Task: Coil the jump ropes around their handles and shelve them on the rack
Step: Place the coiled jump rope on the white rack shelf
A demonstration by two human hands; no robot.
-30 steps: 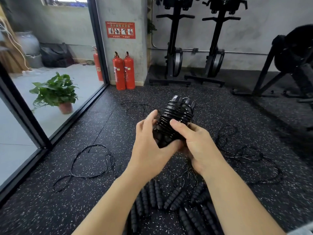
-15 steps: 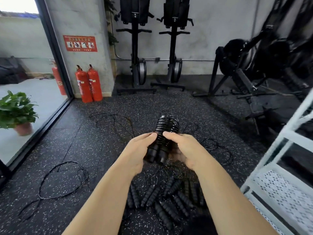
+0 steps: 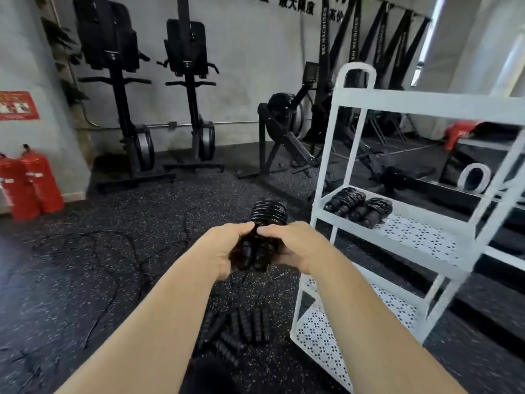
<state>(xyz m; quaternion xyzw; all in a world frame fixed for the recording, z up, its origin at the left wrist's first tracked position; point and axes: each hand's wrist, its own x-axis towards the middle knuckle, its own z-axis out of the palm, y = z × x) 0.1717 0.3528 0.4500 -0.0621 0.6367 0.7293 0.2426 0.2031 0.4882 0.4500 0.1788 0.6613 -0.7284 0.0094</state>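
Note:
A black jump rope (image 3: 268, 214), coiled tightly around its paired handles, is held in front of me at chest height. My left hand (image 3: 224, 248) grips the handles from the left and my right hand (image 3: 289, 243) grips them from the right, thumbs meeting on top. A white rack (image 3: 397, 211) with perforated shelves stands to the right. Two coiled ropes (image 3: 359, 207) lie on the left end of its middle shelf. Several loose black handles (image 3: 241, 328) lie on the floor below my arms, with uncoiled cords (image 3: 113, 282) trailing left.
Speckled black rubber floor (image 3: 71, 280) all around. Two red fire extinguishers (image 3: 31, 182) stand at the left wall. Upright exercise machines (image 3: 159, 109) line the back wall, and a rowing machine (image 3: 287, 132) sits behind the rack.
My view has swung right, bringing the white rack and its two shelved ropes into sight. Both hands keep their grip on the coiled rope, which now sits closer to the rack.

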